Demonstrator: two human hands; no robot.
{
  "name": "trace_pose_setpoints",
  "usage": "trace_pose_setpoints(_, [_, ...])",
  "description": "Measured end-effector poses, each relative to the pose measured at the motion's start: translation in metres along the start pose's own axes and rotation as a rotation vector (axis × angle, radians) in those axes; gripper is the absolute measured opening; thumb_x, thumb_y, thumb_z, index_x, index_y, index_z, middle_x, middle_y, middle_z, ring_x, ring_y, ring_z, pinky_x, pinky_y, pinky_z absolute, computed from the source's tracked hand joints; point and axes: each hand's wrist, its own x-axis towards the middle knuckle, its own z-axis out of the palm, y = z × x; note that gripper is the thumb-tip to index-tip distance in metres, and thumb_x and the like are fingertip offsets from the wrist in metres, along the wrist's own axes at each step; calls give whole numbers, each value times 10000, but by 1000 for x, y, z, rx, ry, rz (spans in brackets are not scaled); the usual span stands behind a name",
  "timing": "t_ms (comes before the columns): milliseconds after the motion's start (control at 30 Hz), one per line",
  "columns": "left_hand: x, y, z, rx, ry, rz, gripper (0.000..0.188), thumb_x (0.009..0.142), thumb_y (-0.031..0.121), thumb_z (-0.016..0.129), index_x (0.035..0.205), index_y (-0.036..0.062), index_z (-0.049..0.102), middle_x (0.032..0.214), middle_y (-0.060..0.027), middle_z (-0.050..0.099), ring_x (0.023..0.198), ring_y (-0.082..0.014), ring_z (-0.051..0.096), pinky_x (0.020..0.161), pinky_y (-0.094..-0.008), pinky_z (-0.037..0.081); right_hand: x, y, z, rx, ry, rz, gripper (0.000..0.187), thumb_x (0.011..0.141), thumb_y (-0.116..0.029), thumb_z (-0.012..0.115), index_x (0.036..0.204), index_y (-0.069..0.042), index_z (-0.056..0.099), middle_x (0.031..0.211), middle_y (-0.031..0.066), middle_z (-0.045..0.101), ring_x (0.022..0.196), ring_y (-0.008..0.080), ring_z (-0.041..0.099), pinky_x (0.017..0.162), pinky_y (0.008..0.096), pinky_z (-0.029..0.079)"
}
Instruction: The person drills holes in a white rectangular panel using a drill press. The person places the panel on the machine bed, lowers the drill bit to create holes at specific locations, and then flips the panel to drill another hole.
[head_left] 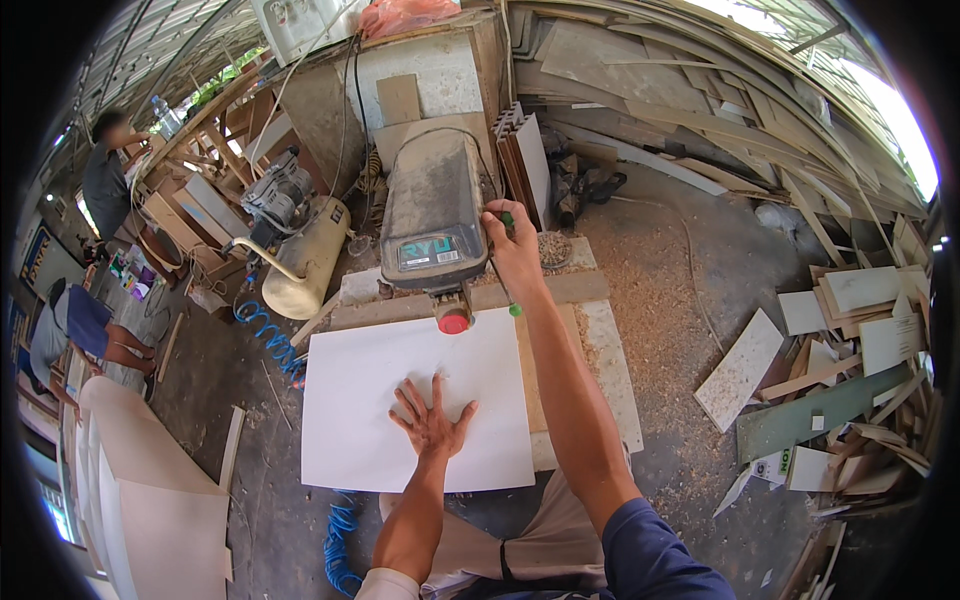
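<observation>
A white rectangular board [345,420] lies across the worktable in front of me. My left hand [432,425] presses flat on its middle, fingers spread. Over the board's far edge stands a dusty dark drill press [435,195] with a red round part [453,323] at its lower front. At the machine's right side, my right hand [513,250] is closed around a green-knobbed feed lever. Another green knob [515,310] of the lever shows just below that hand. The drill bit is hidden under the machine head.
Wood shavings [660,290] cover the floor at right, beside heaped board offcuts [850,370]. An air compressor [310,255] stands left of the machine, with a coiled blue hose [262,325]. Large pale sheets [165,500] lie at far left. Two people [110,190] are at the left.
</observation>
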Motion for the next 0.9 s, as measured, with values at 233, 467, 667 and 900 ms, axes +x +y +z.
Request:
trace_pose_setpoints(233, [0,0,1,2,4,8,1034,870,883,418,1676,317,103,1723,-232,-60,1582,-441,-118,1209,-701,-65,-1,1,-1,-14,0,-16,193,1030,-120,614,1172,10,602,960,66,659,888,137,586,802,293,489])
trace_pose_setpoints(467, [0,-1,2,-5,6,9,1033,867,887,416,1675,325,104,1723,-232,-71,1583,-437,-122,1209,-697,-70,-3,-1,-1,18,1,20,191,1028,-123,617,1170,5,608,965,70,659,892,141,584,812,297,488])
trace_pose_setpoints(667, [0,-1,1,-4,-2,1,1046,864,894,406,1678,313,98,1724,-229,-78,1583,-432,-128,1207,-698,-73,-5,0,0,28,12,34,182,1024,-118,623,1165,-3,613,958,65,656,885,138,580,807,295,485])
trace_pose_setpoints(900, [0,1,-1,-2,-16,-1,1047,865,897,392,1678,311,91,1725,-225,-81,1583,-431,-134,1206,-698,-76,-5,2,-1,43,13,23,181,1027,-120,626,1167,-5,613,941,51,644,871,130,569,794,287,479])
